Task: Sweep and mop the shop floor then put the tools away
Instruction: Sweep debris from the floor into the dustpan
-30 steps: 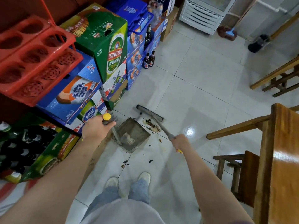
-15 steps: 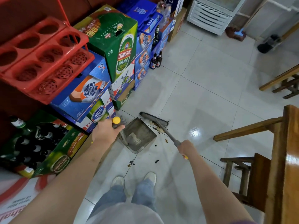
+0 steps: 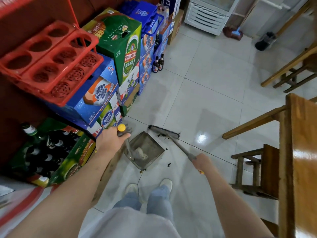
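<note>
Both hands were busy: left hand (image 3: 109, 143) gripped the dustpan (image 3: 145, 150) handle, fingers curled round it, pan on the floor near the feet; right hand (image 3: 201, 163) held the broom (image 3: 163, 132) stick, head at the pan's far edge. Sweeping looked unfinished, debris bits (image 3: 169, 164) lay right of pan; mopping and stowing apparently not yet begun.

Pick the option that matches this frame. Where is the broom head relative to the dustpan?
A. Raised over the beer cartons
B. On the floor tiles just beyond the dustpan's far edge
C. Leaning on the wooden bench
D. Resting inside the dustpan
B: the broom head lies on the floor tiles just past the far edge of the dustpan, with dark debris beside its bristles.
</note>
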`<control>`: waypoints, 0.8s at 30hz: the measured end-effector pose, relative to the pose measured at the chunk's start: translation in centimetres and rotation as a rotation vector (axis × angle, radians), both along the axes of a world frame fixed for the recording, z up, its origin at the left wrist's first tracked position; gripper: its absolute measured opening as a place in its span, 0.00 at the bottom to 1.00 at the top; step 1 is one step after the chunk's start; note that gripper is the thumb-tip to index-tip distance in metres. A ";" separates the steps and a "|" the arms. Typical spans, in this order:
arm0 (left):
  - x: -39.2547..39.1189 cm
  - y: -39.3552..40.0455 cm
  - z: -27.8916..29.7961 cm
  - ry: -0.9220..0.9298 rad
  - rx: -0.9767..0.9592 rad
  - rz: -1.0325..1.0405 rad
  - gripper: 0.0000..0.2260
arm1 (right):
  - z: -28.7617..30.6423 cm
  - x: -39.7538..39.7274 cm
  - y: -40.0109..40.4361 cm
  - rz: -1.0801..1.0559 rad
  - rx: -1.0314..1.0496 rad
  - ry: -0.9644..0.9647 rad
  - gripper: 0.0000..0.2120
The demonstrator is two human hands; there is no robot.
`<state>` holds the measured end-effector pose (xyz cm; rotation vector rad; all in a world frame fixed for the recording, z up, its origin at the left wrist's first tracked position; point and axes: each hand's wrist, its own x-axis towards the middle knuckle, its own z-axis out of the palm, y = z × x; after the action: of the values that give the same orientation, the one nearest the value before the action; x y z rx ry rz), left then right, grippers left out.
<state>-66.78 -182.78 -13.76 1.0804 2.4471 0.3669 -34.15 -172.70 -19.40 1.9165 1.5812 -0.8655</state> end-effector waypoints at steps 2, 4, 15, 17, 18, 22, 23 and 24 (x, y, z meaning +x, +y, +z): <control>0.2 -0.5 0.1 -0.015 0.022 0.017 0.17 | 0.1 0.0 -0.1 -0.005 0.016 0.023 0.22; 0.4 -0.9 0.1 -0.010 0.034 0.043 0.17 | 0.3 -0.2 0.1 -0.002 0.026 0.029 0.22; 2.6 -1.4 -0.3 0.002 -0.024 0.124 0.19 | -0.2 -2.5 4.0 0.032 0.011 0.058 0.11; 2.5 -1.7 -0.6 -0.011 -0.019 0.128 0.18 | -0.6 -2.3 3.7 0.036 -0.014 0.069 0.12; 2.6 -1.8 -0.6 -0.006 -0.017 0.131 0.17 | -0.7 -2.1 3.5 0.028 -0.031 0.078 0.12; 3.2 -1.7 -0.3 0.008 -0.035 0.154 0.17 | -1.1 -0.1 1.6 0.044 -0.046 0.082 0.16; 3.3 -1.7 -0.1 0.011 -0.040 0.162 0.17 | -1.3 0.6 1.1 0.083 -0.039 0.088 0.16; 3.3 -1.7 -0.2 0.015 -0.041 0.167 0.17 | -1.4 1.3 0.5 0.116 -0.044 0.083 0.16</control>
<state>-63.45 -184.49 -13.93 0.8671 2.5549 0.3597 -32.85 -172.23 -20.79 1.7599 1.6899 -0.9328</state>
